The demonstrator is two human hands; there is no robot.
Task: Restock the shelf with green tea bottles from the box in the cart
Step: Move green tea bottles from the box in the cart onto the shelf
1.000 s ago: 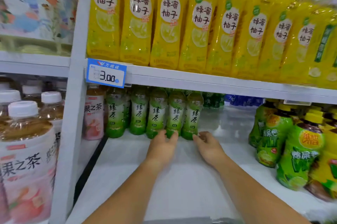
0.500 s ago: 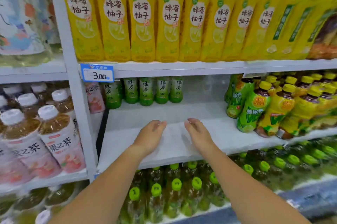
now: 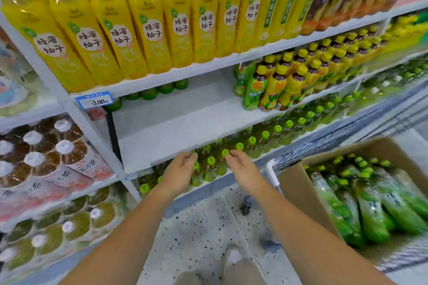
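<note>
right now both hands are empty w/ fingers loosely spread: left hand (image 3: pixel 179 170) and right hand (image 3: pixel 240 169) hang just off the front lip of the shelf (image 3: pixel 176 120), gripping nothing. most of the shelf is bare; only a few green tea bottles (image 3: pixel 159 90) stand at the back left, half hidden under the upper shelf edge above the price tag (image 3: pixel 93 100). the rest of the stock lies on its side in the box (image 3: pixel 298 187) at lower right, packed tight, caps pointing away from the person. main risks as i see it: 1) the box bottles are slick plastic, lying flat and wedged, so grabbing two per hand could let one slip and drop to the floor (image 3: pixel 199 233). 2) the gap's right side borders the yellow-cap bottles (image 3: pixel 273 85), which lean a bit toward the gap, so a careless slide-in prob knocks them over, domino style. 3) reaching deep to the back row means an arm passing under the upper shelf, where the yellow bottles (image 3: pixel 148 29) sit right at the edge; a bump could tip one out. 4) the view is blurred, esp around the box, so i can't tell if the bottles are shrink-wrapped; if they are, pulling one could drag its neighbours. 5) the box sits close to the person's right side, so turning w/ full hands could clip its flap. also front-loading new stock would bury the older bottles behind.
</note>
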